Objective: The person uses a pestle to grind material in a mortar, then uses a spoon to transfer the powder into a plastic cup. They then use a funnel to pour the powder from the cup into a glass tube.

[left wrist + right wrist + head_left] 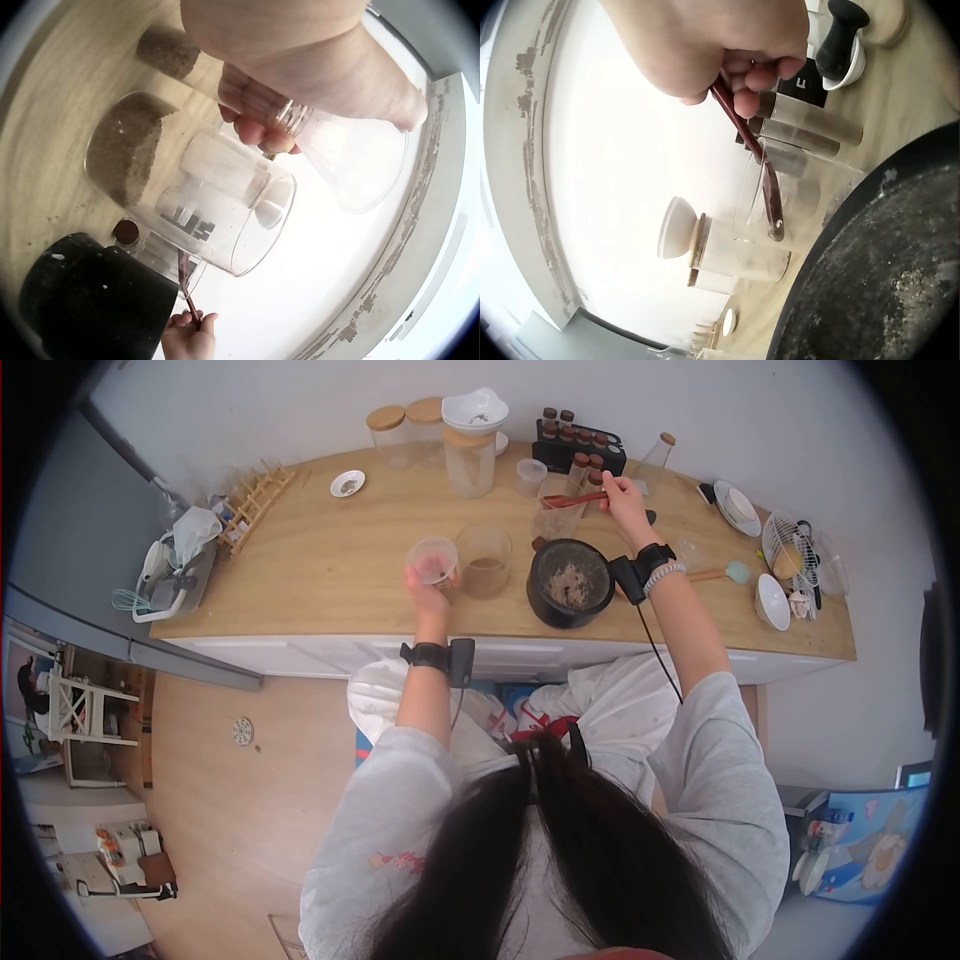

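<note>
One held spoon (577,499), mortar (562,614) (near counter edge (330,637))

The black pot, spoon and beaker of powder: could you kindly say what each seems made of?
Black pot: perhaps stone or cast metal; thick-walled, dull, rough inside.
Spoon: probably wood; smooth, red-brown, faintly shiny.
Beaker: likely glass; clear and glossy, though plastic is possible.
</note>
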`<state>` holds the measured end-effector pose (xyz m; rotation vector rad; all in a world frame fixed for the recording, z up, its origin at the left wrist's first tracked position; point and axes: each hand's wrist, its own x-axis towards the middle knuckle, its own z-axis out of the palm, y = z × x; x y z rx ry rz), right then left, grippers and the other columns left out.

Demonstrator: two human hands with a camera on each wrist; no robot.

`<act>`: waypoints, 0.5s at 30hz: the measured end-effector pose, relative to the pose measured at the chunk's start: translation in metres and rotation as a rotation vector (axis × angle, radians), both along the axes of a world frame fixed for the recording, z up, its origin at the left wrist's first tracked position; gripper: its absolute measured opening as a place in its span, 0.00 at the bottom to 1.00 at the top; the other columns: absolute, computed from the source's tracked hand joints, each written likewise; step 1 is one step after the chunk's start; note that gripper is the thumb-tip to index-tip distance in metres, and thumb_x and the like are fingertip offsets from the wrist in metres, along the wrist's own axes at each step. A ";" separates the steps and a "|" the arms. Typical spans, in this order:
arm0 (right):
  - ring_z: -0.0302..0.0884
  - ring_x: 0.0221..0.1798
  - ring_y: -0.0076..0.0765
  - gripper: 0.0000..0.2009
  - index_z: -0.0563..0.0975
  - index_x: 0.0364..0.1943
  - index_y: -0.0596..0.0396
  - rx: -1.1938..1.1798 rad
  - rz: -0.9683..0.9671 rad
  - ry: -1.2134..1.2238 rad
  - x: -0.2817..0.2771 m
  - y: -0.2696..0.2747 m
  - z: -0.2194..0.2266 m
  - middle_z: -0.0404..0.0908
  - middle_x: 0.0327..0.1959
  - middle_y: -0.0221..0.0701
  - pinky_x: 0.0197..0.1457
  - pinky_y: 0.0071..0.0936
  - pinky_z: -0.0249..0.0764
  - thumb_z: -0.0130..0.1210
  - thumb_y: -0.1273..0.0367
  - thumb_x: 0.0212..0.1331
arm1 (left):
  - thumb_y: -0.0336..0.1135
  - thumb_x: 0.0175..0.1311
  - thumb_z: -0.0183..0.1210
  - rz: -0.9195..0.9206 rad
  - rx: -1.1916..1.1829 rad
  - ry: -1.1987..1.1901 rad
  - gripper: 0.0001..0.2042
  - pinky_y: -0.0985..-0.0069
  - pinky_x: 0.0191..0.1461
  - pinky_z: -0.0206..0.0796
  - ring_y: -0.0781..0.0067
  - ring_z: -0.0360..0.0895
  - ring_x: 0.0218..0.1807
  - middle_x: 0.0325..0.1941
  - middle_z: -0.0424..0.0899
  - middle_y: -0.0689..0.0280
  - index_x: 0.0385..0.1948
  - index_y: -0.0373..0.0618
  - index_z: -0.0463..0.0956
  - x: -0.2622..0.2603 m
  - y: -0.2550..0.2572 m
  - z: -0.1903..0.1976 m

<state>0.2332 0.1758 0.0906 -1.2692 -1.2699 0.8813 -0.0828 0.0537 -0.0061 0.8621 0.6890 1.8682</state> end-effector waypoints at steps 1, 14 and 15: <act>0.63 0.18 0.17 0.15 0.71 0.27 0.54 -0.015 -0.003 0.045 0.002 -0.002 0.000 0.68 0.16 0.23 0.23 0.15 0.58 0.49 0.56 0.61 | 0.68 0.55 0.34 -0.005 0.008 0.005 0.33 0.75 0.22 0.59 0.71 0.69 0.20 0.20 0.71 0.65 0.28 0.42 0.71 0.000 0.000 0.000; 0.62 0.18 0.15 0.14 0.72 0.30 0.54 -0.034 -0.026 0.187 0.013 -0.026 -0.001 0.70 0.16 0.23 0.21 0.14 0.56 0.46 0.58 0.63 | 0.68 0.56 0.30 0.002 -0.026 0.047 0.34 0.76 0.23 0.58 0.71 0.67 0.19 0.15 0.70 0.65 0.26 0.43 0.70 0.003 -0.004 0.008; 0.62 0.18 0.15 0.14 0.72 0.30 0.54 -0.017 -0.027 0.164 0.011 -0.028 -0.001 0.70 0.16 0.23 0.21 0.13 0.56 0.46 0.58 0.63 | 0.69 0.56 0.30 0.011 -0.032 0.050 0.34 0.76 0.23 0.58 0.71 0.67 0.19 0.15 0.70 0.65 0.25 0.43 0.70 0.003 -0.004 0.008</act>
